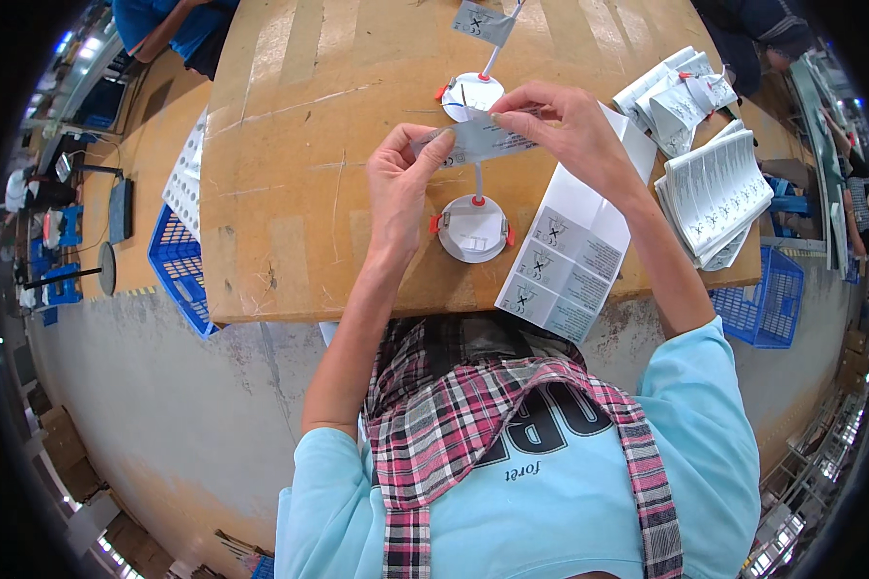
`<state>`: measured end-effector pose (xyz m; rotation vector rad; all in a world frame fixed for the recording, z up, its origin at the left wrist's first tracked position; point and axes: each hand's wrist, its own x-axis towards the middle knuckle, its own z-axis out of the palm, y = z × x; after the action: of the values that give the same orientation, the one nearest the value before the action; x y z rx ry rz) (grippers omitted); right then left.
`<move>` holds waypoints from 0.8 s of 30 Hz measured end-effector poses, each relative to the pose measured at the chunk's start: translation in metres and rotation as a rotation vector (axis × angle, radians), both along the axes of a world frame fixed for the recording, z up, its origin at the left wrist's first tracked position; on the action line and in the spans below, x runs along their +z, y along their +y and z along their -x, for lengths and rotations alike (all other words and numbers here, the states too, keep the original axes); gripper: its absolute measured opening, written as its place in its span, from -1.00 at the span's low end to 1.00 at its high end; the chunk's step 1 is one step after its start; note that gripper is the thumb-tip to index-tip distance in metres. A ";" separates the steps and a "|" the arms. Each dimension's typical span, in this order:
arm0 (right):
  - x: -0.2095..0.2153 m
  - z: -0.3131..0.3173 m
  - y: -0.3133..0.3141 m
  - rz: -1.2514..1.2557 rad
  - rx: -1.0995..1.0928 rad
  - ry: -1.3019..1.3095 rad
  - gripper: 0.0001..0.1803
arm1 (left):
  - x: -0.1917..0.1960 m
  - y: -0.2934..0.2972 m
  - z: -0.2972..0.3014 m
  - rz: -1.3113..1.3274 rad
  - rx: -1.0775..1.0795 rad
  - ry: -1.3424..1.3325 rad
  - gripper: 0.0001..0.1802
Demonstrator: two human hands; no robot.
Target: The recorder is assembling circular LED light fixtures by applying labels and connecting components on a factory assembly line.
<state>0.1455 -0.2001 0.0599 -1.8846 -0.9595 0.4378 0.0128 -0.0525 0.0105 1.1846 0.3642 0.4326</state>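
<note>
A silver-grey printed label (492, 145) is stretched between my two hands over the cardboard-covered table. My left hand (406, 179) pinches its left end between thumb and fingers. At its right end, my right hand (574, 135) grips the upper edge with thumb and forefinger. Just below lies a round white downlight (472, 230) with red spring clips; its white cable runs up behind the label. Farther off, a second downlight (473, 94) has a cable bearing a folded grey label flag (483, 21). Beneath my right forearm is a white backing sheet of labels (565, 261).
Stacks of printed sheets (714, 193) lie at the table's right, another bundle (676, 101) behind them. Blue plastic crates (174, 265) stand by the left edge and right corner. A white perforated panel (189, 179) leans at the left. Other people are beyond the far corners.
</note>
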 end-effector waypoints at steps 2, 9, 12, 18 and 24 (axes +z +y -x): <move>-0.004 -0.005 0.000 0.013 -0.008 0.044 -0.75 | -0.001 0.001 -0.002 -0.013 -0.019 0.014 -0.88; 0.006 -0.015 0.022 0.085 0.070 -0.204 -0.69 | 0.003 0.002 -0.007 -0.024 -0.035 0.026 -0.90; 0.006 -0.015 0.029 0.135 0.095 0.020 -0.65 | 0.014 -0.001 -0.002 -0.078 -0.020 0.039 -0.90; -0.006 -0.027 0.019 0.054 0.052 0.286 -0.62 | 0.044 -0.030 0.023 -1.056 0.051 -0.264 -0.87; 0.002 -0.032 0.006 0.007 -0.011 0.119 -0.59 | 0.045 -0.022 0.026 -0.270 -0.081 0.011 -0.94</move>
<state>0.1771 -0.1943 0.0617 -1.8476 -0.8698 0.5411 -0.0134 -0.0740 0.0552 1.4597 0.2711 0.4133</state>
